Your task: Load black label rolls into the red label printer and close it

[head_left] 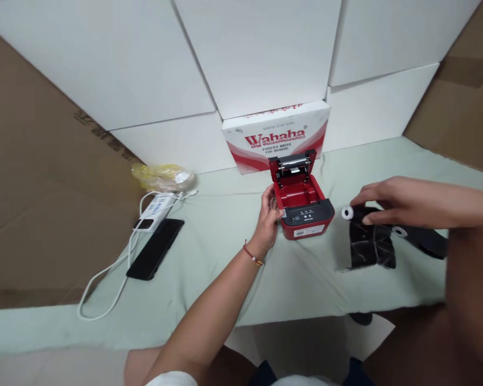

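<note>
A red and black label printer (306,225) stands on the cloth-covered table with its lid (293,166) raised, so its red inside shows. My left hand (268,217) grips the printer's left side, thumb at the front corner of the black panel. To the right of the printer, my right hand (376,201) holds a black ribbon roll (359,213) with a white core between thumb and fingers. Crinkled black film (364,249) hangs below it. Another white core end (399,231) shows beside the film, and my forearm partly covers the dark material there.
A Wahaha carton (277,140) leans upright behind the printer, against white boxes (265,53). At left lie a black phone (156,249), a white power strip (156,212) with a looping cable (104,316), and a yellowish plastic bag (161,176). Brown cardboard (44,187) walls the left side.
</note>
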The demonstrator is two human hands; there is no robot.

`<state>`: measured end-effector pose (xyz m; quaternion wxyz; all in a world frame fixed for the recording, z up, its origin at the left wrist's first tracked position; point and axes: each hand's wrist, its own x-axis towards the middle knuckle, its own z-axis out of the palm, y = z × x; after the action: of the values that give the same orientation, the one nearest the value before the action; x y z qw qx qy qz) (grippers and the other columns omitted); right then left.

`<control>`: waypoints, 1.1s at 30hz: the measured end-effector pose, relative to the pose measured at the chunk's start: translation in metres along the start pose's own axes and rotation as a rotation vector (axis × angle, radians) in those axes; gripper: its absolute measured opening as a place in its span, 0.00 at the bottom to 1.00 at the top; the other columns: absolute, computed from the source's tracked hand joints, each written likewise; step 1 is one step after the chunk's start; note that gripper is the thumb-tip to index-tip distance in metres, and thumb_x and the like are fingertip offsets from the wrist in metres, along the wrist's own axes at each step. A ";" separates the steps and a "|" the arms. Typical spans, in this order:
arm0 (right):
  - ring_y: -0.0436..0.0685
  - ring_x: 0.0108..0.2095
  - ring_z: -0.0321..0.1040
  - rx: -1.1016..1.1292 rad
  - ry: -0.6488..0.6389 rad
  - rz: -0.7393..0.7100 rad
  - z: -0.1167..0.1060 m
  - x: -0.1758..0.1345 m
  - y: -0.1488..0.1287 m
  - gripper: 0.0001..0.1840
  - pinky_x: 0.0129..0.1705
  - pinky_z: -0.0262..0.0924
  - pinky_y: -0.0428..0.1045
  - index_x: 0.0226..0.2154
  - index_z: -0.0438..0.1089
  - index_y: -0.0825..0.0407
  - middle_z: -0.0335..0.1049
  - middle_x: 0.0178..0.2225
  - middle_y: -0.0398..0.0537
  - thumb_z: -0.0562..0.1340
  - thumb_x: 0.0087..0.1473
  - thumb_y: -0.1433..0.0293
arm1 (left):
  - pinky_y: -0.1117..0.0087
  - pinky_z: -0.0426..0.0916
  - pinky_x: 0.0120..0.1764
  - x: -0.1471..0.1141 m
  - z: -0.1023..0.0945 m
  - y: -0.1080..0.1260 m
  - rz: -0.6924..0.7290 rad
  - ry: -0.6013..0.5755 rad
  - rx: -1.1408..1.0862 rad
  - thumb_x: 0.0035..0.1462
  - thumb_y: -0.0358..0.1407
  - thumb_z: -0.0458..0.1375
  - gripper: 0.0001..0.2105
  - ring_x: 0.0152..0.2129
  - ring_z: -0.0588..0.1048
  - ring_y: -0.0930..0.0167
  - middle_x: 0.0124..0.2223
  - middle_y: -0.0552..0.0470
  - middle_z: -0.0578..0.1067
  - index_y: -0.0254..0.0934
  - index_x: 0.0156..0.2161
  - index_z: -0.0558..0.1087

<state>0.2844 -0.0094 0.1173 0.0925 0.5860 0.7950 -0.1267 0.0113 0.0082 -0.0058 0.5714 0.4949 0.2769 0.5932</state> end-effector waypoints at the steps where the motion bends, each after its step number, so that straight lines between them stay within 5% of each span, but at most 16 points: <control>1: 0.65 0.46 0.74 -0.009 0.024 -0.017 -0.006 0.005 -0.007 0.24 0.45 0.63 0.53 0.52 0.78 0.49 0.79 0.45 0.59 0.66 0.57 0.55 | 0.55 0.53 0.70 0.001 -0.001 -0.001 0.002 -0.005 0.003 0.53 0.44 0.64 0.35 0.69 0.59 0.59 0.71 0.48 0.62 0.48 0.65 0.61; 10: 0.67 0.45 0.76 -0.153 0.108 -0.002 -0.034 0.065 -0.112 0.17 0.42 0.65 0.53 0.49 0.79 0.55 0.80 0.45 0.64 0.60 0.59 0.71 | 0.56 0.52 0.71 0.001 -0.004 -0.004 0.030 -0.028 0.060 0.56 0.45 0.63 0.34 0.70 0.57 0.59 0.71 0.49 0.61 0.47 0.66 0.59; 17: 0.68 0.46 0.77 -0.129 0.055 -0.021 -0.031 0.092 -0.120 0.18 0.44 0.66 0.54 0.48 0.79 0.60 0.80 0.46 0.66 0.59 0.58 0.76 | 0.55 0.50 0.72 0.001 -0.004 -0.005 0.015 -0.034 0.000 0.57 0.40 0.62 0.34 0.71 0.55 0.59 0.72 0.49 0.60 0.48 0.67 0.58; 21: 0.64 0.48 0.75 -0.021 0.190 -0.132 -0.026 0.063 -0.108 0.19 0.48 0.66 0.54 0.54 0.77 0.51 0.79 0.49 0.55 0.58 0.63 0.70 | 0.55 0.51 0.71 0.000 -0.002 -0.003 0.010 -0.040 -0.011 0.57 0.40 0.63 0.34 0.72 0.55 0.59 0.72 0.49 0.60 0.48 0.66 0.58; 27: 0.62 0.43 0.72 0.152 0.717 -0.451 0.029 -0.018 -0.100 0.15 0.44 0.70 0.56 0.45 0.79 0.51 0.78 0.44 0.56 0.56 0.68 0.69 | 0.56 0.52 0.71 0.001 -0.002 -0.001 0.014 -0.033 -0.021 0.56 0.41 0.64 0.34 0.71 0.56 0.59 0.71 0.48 0.61 0.47 0.66 0.58; 33: 0.64 0.53 0.72 0.114 0.885 -0.489 0.074 -0.030 -0.099 0.18 0.56 0.70 0.62 0.56 0.74 0.54 0.77 0.53 0.58 0.60 0.65 0.73 | 0.55 0.52 0.71 -0.001 -0.001 0.001 0.030 -0.023 0.043 0.56 0.45 0.63 0.33 0.69 0.59 0.58 0.70 0.48 0.63 0.47 0.65 0.61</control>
<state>0.1991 -0.0872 0.0647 -0.3177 0.3842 0.8638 0.0727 0.0101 0.0069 -0.0056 0.5548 0.5179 0.2758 0.5899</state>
